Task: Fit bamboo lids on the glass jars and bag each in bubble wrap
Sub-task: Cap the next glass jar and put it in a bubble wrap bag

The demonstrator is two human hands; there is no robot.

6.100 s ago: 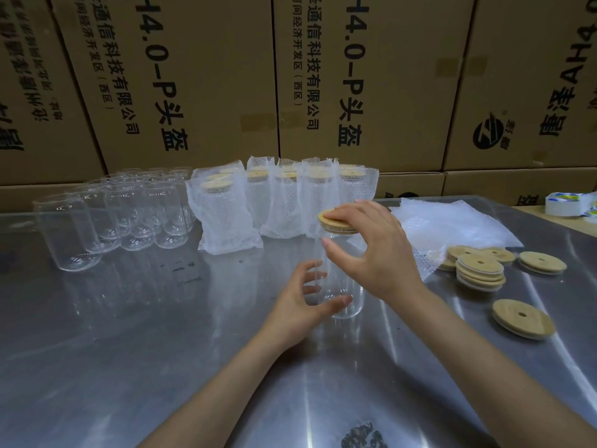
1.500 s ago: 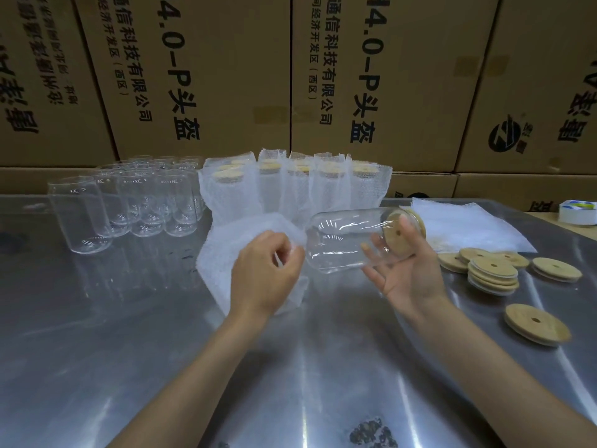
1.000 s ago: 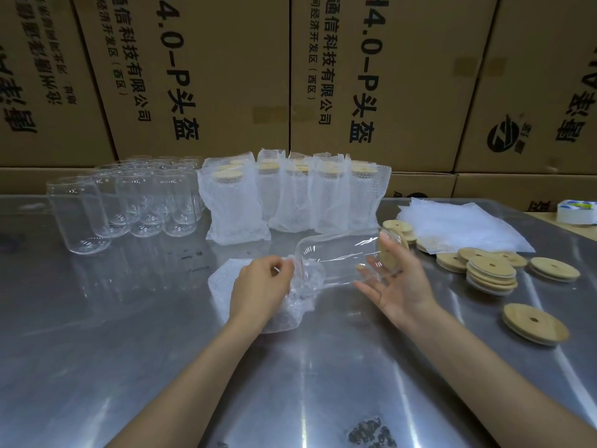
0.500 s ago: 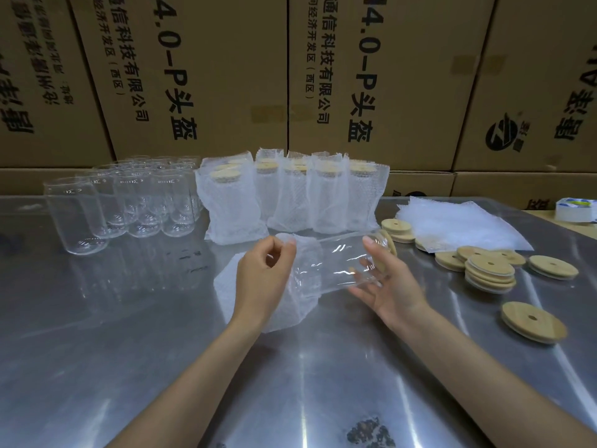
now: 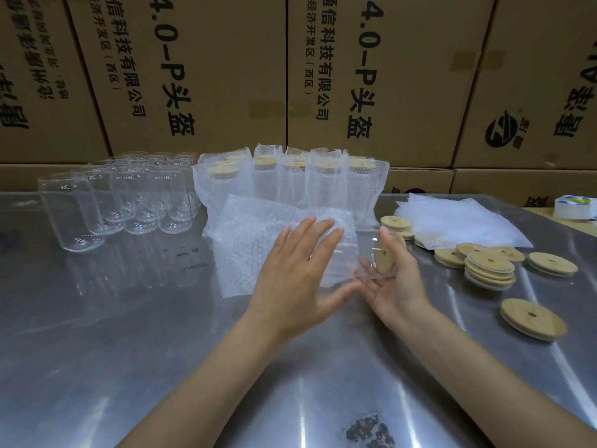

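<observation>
A glass jar (image 5: 368, 265) with a bamboo lid (image 5: 386, 257) lies on its side, most of its body inside a bubble-wrap bag (image 5: 255, 245) on the steel table (image 5: 129, 334). My left hand (image 5: 298, 273) lies flat with straight fingers on the bagged part of the jar. My right hand (image 5: 392, 279) cups the lidded end, palm up, fingers straight behind the lid. Several bare jars (image 5: 126, 198) stand at the back left. Several bagged, lidded jars (image 5: 290, 185) stand in a row behind the bag.
Loose bamboo lids (image 5: 489, 270) lie stacked and scattered at the right, one apart (image 5: 533, 318) nearer me. A pile of flat bubble-wrap bags (image 5: 458, 221) lies behind them. A tape roll (image 5: 575, 206) sits at the far right. Cardboard boxes (image 5: 371, 76) wall the back.
The jar has slid further into the bag, only its lidded end showing now. My left hand let go of the bag's mouth and now lies flat on top of it.
</observation>
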